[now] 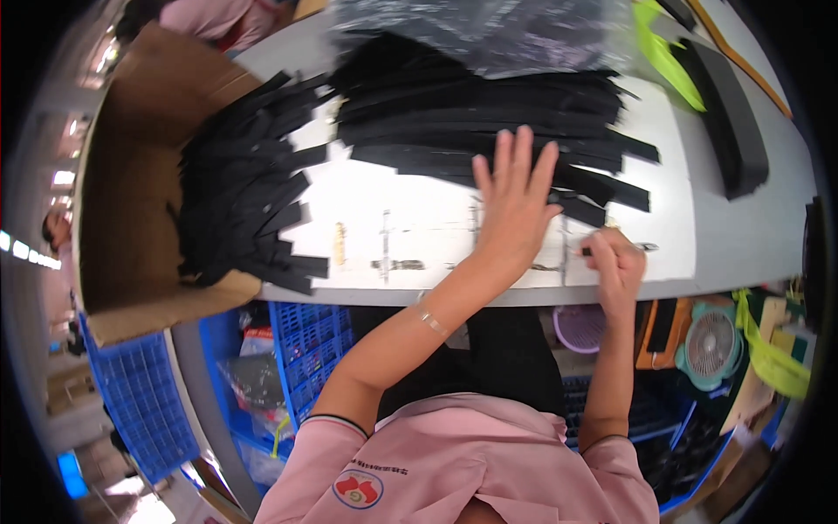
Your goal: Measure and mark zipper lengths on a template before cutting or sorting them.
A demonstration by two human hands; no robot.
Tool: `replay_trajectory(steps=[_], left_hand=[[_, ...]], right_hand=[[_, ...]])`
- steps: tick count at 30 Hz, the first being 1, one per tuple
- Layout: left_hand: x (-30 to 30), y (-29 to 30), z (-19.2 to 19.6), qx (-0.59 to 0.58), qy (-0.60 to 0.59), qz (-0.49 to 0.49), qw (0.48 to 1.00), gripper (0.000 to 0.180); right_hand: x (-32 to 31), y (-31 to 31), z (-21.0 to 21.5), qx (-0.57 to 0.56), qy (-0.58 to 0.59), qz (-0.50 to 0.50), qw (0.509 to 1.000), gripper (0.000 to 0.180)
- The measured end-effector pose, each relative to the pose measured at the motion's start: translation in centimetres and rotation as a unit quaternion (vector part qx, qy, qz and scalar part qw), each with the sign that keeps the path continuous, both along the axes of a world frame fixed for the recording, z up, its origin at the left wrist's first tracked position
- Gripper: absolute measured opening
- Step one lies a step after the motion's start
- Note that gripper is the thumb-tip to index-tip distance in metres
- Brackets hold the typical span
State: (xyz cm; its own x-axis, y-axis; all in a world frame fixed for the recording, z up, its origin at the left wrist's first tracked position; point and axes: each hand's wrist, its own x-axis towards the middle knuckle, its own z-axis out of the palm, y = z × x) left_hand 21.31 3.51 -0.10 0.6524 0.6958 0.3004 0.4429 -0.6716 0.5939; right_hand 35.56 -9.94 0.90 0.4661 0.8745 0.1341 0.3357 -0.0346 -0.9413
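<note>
Long black fabric-like strips [480, 118] lie in an overlapping stack across a white board [349, 196] on the table. My left hand [517, 201] rests flat at the stack's near edge, fingers spread over the lowest strips. A few loose strips [611, 189] jut out to its right at a slant. Close to the board's front edge, my right hand [616, 260] is curled shut. A small dark bit shows at its fingertips, too small to name. Pencil-like lines and dark smudges mark the board between my hands and its left part.
At left, an open cardboard box [131, 192] holds more black strips [244, 183]. Clear plastic bags [489, 35] lie at the back. A long black block [724, 122] and a yellow-green band [668, 57] are at right. Below stand blue crates [310, 349] and a small fan [710, 346].
</note>
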Motion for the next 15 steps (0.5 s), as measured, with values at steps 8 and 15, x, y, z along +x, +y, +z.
replay_trajectory(steps=[8,15], left_hand=[[-0.4,3.6,0.7,-0.06,-0.094,-0.048,0.993,0.082],[-15.0,-1.4,2.7,-0.025,-0.025,0.078,0.996,0.055]], right_hand=[[-0.1,0.4,-0.5,0.003,0.012,-0.024,1.0,0.027],[-0.1,0.7,-0.4,0.001,0.016,-0.049,0.999,0.025]])
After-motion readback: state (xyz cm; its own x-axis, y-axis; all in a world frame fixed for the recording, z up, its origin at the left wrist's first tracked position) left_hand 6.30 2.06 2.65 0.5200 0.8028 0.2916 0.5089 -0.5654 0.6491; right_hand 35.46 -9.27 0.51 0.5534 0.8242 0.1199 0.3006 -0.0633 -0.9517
